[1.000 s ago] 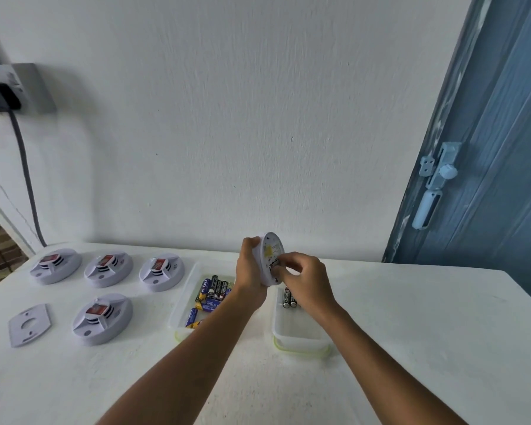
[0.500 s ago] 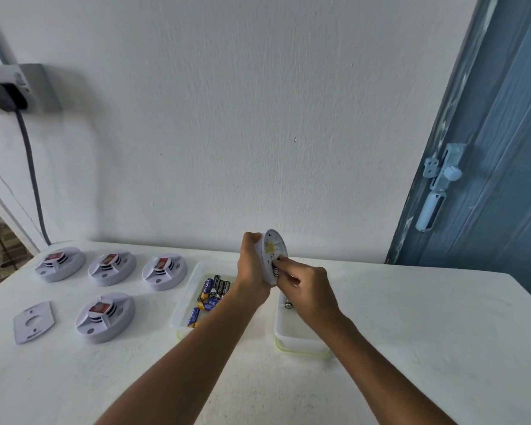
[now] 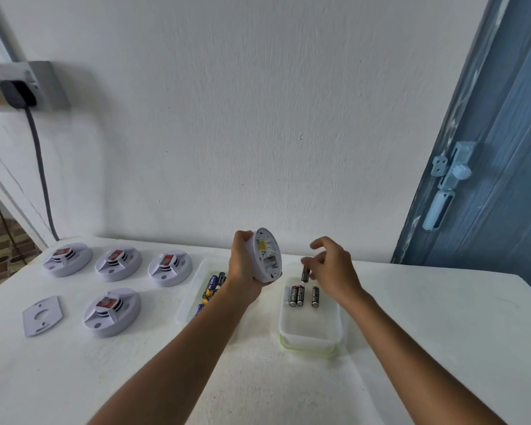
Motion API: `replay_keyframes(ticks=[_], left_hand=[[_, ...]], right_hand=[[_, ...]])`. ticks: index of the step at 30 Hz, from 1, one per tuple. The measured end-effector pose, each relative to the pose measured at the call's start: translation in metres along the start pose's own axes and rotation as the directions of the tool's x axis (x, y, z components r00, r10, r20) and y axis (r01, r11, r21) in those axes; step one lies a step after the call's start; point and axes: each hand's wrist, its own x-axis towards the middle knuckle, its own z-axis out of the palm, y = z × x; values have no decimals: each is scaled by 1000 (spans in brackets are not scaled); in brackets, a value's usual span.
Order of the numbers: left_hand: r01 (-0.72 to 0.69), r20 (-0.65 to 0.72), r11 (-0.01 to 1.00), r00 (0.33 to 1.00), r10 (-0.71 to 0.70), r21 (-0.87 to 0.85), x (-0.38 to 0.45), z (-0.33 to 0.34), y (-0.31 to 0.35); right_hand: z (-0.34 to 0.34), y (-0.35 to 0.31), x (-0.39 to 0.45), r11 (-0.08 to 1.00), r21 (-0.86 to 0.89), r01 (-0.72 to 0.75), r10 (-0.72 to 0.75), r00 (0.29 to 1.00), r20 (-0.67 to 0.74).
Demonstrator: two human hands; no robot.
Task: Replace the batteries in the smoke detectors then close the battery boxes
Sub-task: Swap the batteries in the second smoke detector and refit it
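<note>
home room | plaster wall [image 3: 258, 118] | blue bolted door [image 3: 503, 148] | wall socket [image 3: 28, 84]

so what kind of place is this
Probably a plain room at home: a white table against a bare plastered wall, a blue door with a sliding bolt, and a wall socket.

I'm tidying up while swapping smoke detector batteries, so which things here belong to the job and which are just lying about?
Job: held detector, black battery in right hand, left hand, four detectors, new-battery tray, old-battery tub, cover plate.

Lying about: wall socket, cable, door latch.
</note>
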Motion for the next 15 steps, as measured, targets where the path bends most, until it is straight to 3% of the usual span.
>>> replay_keyframes(ticks=[3, 5, 11, 15], left_hand=[[8, -19, 1000, 1000, -8, 2, -1, -6, 0], [14, -23, 1000, 1000, -14, -7, -2, -7, -1], [19, -20, 1000, 1000, -18, 2, -11, -12, 0], [13, -2, 999, 1000, -13, -34, -15, -23, 5]], right_hand=[[6, 3, 11, 916, -400, -40, 108, 983, 150], [14, -1, 14, 830, -556, -41, 181, 963, 199], [23, -7, 15, 708, -706, -10, 259, 934, 246], [21, -18, 8, 721, -691, -55, 280, 935, 218]])
